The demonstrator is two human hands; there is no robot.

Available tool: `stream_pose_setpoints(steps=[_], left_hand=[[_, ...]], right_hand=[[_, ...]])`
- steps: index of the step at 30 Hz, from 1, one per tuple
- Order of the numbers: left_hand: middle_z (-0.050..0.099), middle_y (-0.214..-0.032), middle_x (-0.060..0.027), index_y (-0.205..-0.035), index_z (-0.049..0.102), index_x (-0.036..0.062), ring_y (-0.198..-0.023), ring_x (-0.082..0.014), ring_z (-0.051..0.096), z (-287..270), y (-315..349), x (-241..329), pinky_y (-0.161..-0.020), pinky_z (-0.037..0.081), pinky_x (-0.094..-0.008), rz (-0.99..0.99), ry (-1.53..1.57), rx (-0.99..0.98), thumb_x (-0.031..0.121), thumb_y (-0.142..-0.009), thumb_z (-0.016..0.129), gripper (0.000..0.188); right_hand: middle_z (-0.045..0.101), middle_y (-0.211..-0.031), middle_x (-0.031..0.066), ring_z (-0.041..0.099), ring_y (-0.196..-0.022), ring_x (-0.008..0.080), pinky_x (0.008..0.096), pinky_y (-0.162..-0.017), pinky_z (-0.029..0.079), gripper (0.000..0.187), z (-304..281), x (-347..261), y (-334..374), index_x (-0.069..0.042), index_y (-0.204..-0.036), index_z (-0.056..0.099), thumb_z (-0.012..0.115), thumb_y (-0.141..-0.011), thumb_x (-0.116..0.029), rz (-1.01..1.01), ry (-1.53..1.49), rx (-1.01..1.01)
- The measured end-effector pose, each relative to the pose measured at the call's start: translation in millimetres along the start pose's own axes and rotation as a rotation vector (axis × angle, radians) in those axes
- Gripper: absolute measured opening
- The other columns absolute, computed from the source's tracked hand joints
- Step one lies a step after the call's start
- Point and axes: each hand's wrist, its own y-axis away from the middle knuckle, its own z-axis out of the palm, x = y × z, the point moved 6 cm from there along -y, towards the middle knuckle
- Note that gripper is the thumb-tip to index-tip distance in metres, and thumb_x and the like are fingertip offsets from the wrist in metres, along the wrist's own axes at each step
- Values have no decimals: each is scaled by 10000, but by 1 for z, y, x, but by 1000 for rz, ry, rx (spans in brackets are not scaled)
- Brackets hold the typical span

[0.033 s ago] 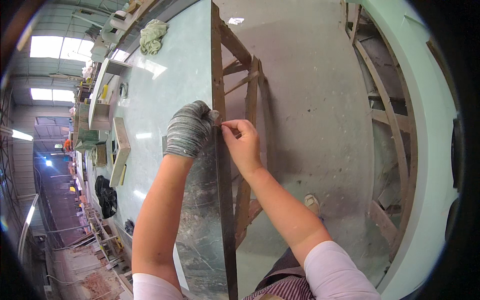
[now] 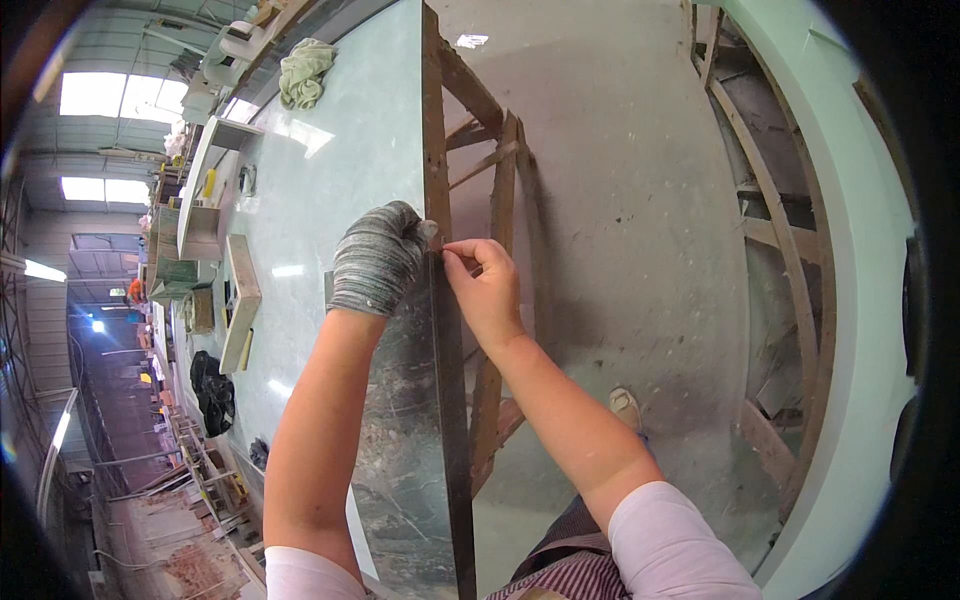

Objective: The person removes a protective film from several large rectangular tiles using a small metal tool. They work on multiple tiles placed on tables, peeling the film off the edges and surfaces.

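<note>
A dark, veined stone slab (image 2: 405, 450) lies along the edge of a pale, glossy tabletop (image 2: 370, 110). At its far end is my left hand (image 2: 380, 258), in a grey striped knit glove, fingers curled closed with a bare fingertip showing by the slab's corner. My right hand (image 2: 487, 290) is bare, thumb and forefinger pinched together against that same corner, just right of the left hand. Anything between the fingers of either hand is too small or hidden to name.
A brown wooden trestle (image 2: 508, 180) stands under the table's right side. On the tabletop are a crumpled green cloth (image 2: 306, 74), a stone angle piece (image 2: 241, 290) and a black plastic bag (image 2: 211, 392). A pale curved panel (image 2: 862, 300) on wooden framing rises at right.
</note>
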Motion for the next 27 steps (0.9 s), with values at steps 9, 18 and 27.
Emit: stream_pose_setpoints(steps=[9, 18, 27], left_hand=[[645, -830, -214, -852, 663, 50, -814, -410, 624, 1, 7, 0, -726, 497, -480, 125, -42, 108, 259, -894, 634, 216], [634, -808, -206, -825, 638, 43, -804, -409, 617, 2, 20, 3, -720, 491, -480, 153, -93, 128, 267, -908, 625, 240], [624, -778, -201, -805, 629, 41, -767, -411, 610, 0, 39, 2, -673, 486, -472, 239, -111, 225, 194, -882, 658, 173]], right_hand=[[641, -855, 35, 582, -707, 97, 253, -647, 482, 70, 3, -3, 2, -17, -921, 702, 702, -854, -37, 15, 18, 15], [637, -859, 48, 598, -715, 129, 270, -653, 487, 59, 0, -4, 6, -28, -908, 699, 704, -854, -50, -21, 22, 13], [641, -874, 41, 599, -722, 112, 254, -646, 480, 64, -2, -6, 13, -25, -909, 701, 704, -846, -15, -25, -9, 2]])
